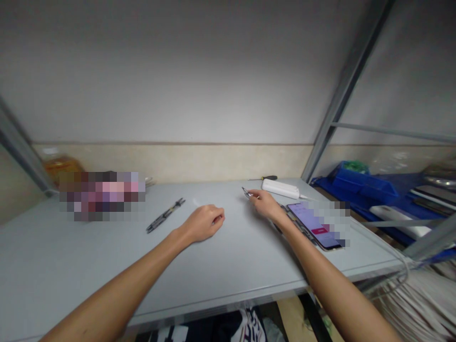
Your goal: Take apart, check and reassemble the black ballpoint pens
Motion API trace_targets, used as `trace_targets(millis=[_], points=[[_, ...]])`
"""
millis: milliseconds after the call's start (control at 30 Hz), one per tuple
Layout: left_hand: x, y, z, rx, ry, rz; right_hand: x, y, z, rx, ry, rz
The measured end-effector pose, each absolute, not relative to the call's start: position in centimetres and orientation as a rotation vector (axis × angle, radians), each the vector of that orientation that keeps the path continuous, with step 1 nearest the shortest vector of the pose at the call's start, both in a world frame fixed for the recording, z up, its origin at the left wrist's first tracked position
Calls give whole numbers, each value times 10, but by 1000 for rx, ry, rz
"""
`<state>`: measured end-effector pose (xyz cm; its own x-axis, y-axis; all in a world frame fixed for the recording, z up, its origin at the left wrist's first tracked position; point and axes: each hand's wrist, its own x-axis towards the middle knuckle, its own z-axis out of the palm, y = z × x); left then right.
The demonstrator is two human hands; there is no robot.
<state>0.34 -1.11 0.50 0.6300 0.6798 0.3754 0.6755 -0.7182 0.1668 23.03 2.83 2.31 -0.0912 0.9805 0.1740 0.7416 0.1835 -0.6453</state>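
My left hand (206,223) rests on the grey tabletop (213,270) in a loose fist, and nothing shows in its fingers. To its left lies a narrow grey-black part (166,216) that looks like a piece of a phone's inside frame. My right hand (264,204) is closed round a slim silvery tool (246,192), whose tip points up and left; its exact kind is unclear. Partly hidden under the right forearm is an opened device with bare inner parts (297,223). Right beside that lies a phone (313,225) with its screen lit.
Behind the right hand are a white power strip or adapter (280,188) with a cable and a yellow-black screwdriver (270,178). A blurred pinkish item (107,194) and a bottle (62,168) stand at the left. Metal posts (326,128) and a blue tray (366,185) are at the right.
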Motion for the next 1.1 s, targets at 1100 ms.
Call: trace_targets(millis=[1100], points=[[5, -13, 7, 2811, 1163, 663, 237, 19, 30, -2048, -2130, 101]])
